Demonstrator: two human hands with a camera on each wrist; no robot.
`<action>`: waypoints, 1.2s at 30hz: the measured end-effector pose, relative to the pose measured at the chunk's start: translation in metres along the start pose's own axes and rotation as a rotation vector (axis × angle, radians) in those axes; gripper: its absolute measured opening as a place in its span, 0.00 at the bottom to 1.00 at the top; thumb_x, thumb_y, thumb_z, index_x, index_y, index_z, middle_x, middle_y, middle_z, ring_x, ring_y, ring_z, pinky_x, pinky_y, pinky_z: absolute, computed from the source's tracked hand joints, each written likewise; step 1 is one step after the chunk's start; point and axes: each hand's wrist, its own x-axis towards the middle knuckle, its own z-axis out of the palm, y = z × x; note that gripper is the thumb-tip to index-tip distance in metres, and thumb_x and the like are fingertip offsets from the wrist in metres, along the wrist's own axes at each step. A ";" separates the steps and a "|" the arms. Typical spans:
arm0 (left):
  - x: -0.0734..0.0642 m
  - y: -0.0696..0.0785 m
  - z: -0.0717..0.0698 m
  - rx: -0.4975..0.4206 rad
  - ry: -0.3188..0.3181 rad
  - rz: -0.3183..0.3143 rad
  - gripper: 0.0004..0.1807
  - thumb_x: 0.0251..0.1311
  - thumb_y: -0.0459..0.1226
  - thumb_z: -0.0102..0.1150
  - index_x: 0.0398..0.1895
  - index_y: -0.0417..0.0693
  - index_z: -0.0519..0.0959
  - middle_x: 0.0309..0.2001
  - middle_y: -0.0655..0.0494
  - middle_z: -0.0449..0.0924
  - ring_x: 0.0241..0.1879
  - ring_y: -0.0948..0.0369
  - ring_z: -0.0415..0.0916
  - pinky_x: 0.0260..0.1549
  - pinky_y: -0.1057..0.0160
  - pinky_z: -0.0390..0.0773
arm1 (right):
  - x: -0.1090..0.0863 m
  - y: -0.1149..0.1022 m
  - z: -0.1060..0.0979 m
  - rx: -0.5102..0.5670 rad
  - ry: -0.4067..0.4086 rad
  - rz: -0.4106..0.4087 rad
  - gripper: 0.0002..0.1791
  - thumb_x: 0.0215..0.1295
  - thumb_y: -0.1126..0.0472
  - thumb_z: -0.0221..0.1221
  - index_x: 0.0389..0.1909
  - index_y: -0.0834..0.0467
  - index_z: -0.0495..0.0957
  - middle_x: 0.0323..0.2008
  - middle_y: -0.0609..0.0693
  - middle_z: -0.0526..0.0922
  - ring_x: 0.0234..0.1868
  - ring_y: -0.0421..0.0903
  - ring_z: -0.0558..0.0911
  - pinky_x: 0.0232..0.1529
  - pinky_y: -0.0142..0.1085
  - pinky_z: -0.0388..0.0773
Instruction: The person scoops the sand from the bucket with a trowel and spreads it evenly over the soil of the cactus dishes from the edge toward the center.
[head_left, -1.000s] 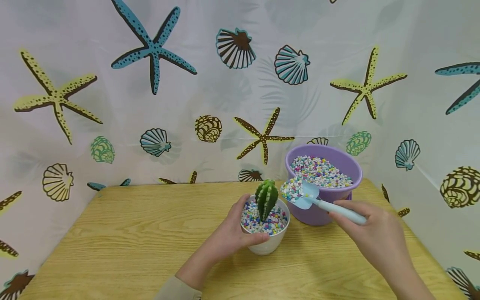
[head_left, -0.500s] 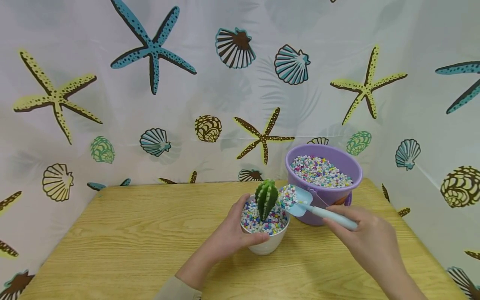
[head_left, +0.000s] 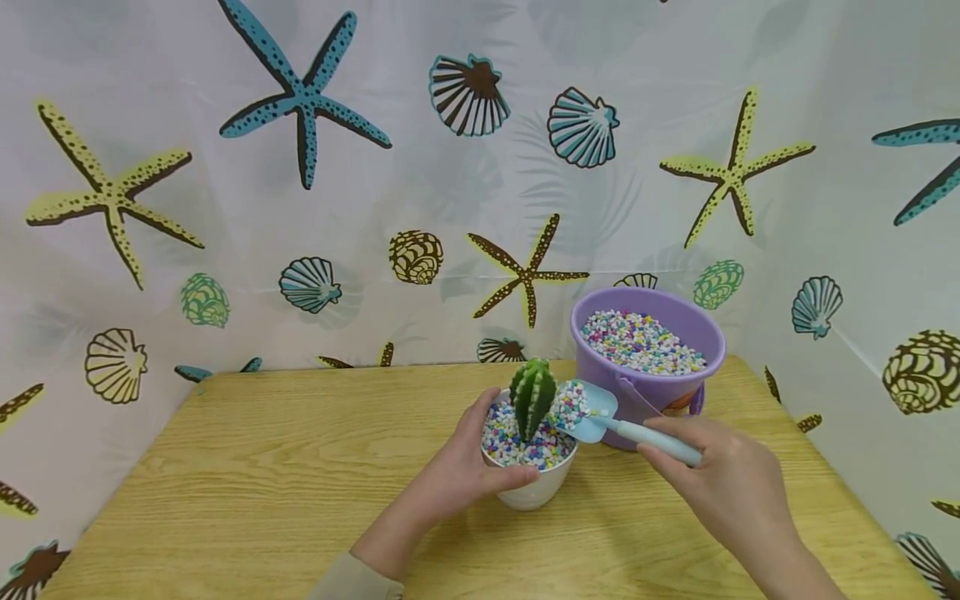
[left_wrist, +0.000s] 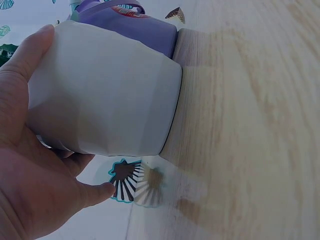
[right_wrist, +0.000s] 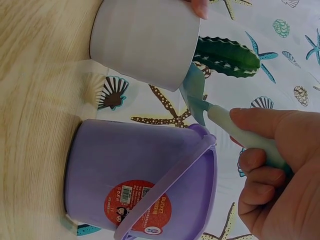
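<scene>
A white pot [head_left: 534,492] stands on the table with a green cactus [head_left: 533,400] rising from its colourful pebbles [head_left: 513,446]. My left hand [head_left: 472,462] grips the pot, its thumb along the near rim; the left wrist view shows the pot's smooth side [left_wrist: 110,90]. In my right hand [head_left: 731,471] is the handle of a light blue trowel [head_left: 600,412]. The blade carries a heap of pebbles and overlaps the pot's right rim, close beside the cactus. In the right wrist view, curled fingers [right_wrist: 260,185] wrap the trowel's pale handle [right_wrist: 240,127].
A purple bucket [head_left: 611,354] with many small coloured pebbles [head_left: 645,342] stands behind and right of the pot; its handle hangs down the front. A patterned curtain [head_left: 360,208] rises along the back and sides of the wooden table [head_left: 300,450].
My right hand has moved left and slightly down, bringing the loaded trowel from in front of the bucket to the pot's rim. My left hand and the pot have stayed put.
</scene>
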 end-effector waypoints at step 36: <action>-0.005 0.004 0.011 0.004 0.109 -0.013 0.71 0.54 0.57 0.87 0.91 0.51 0.49 0.84 0.38 0.55 0.80 0.39 0.61 0.77 0.32 0.62 | 0.006 -0.004 0.000 -0.140 0.124 -0.257 0.19 0.53 0.56 0.84 0.47 0.44 0.94 0.31 0.37 0.88 0.23 0.36 0.80 0.18 0.32 0.68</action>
